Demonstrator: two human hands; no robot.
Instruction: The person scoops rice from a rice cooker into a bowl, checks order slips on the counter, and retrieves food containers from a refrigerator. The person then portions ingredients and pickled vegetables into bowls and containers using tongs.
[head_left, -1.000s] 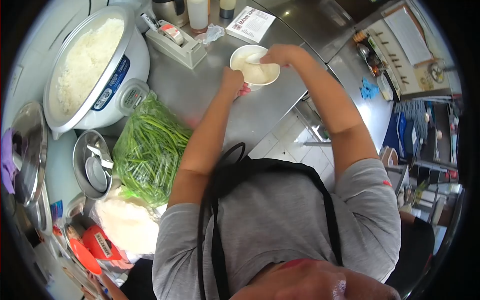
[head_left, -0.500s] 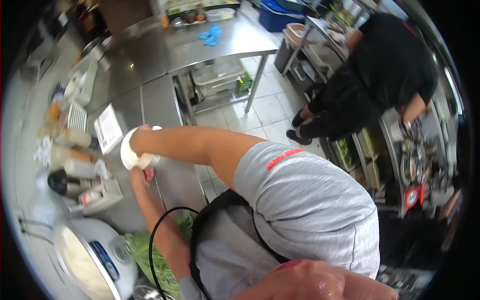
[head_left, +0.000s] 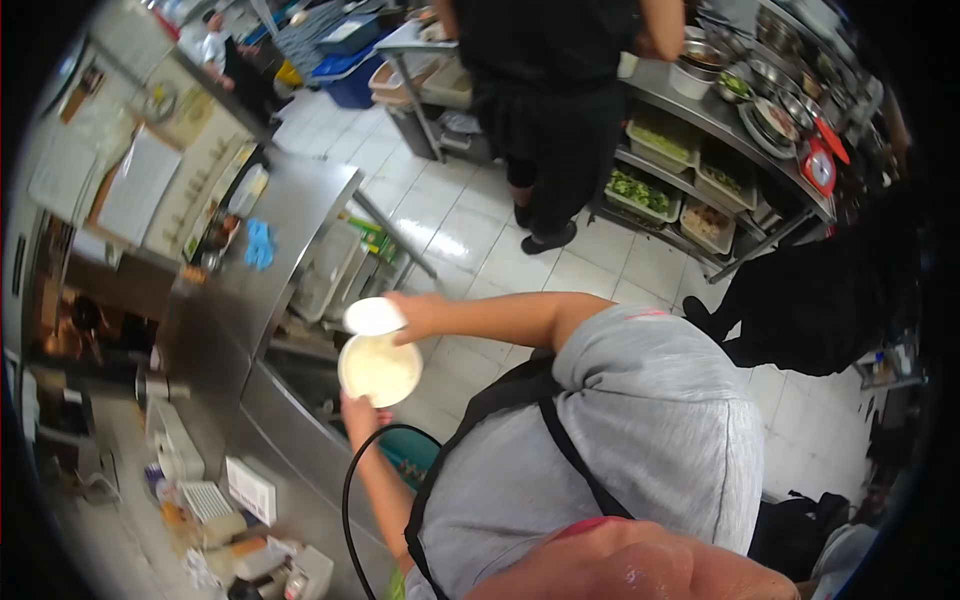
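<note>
A white round bowl with pale, cream-coloured contents is held out over the counter's edge. Below it, my left hand is closed on the bowl's lower rim. My right hand grips a smaller white round dish or lid just above the bowl; which of the two it is I cannot tell. Some fingers of that hand reach down to the bowl's upper edge.
The steel counter bends along the left, with a blue glove and a white box. A person in black stands at shelves with green vegetables. Another dark-clothed person is at right.
I have turned to the right, away from the containers and scale. Both hands carry the bowl from above the counter toward its edge. The white dish now shows beside the bowl.
</note>
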